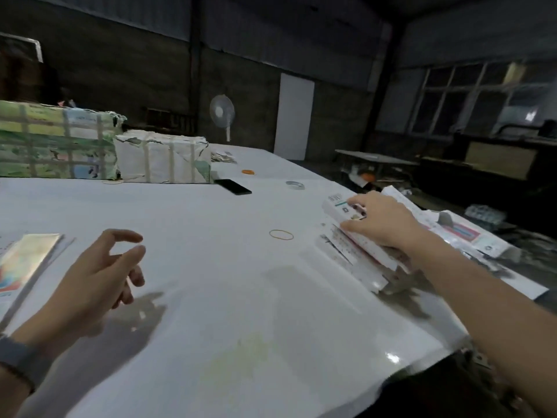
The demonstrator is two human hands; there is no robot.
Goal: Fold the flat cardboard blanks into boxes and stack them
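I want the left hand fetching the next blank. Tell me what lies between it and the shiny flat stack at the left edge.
Nothing visible. The left hand hovers empty above the bare white table, and the shiny stack lies just to its left. The right hand holds a white box far across the table.

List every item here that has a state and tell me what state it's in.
Left hand: raised above the table, loosely curled, holding nothing.
Right hand: gripping the folded box.
Folded box: assembled, on the stack of boxes.
Phone: flat, screen dark.
Rubber band: lying loose.
Fan: upright; running or not, can't tell.
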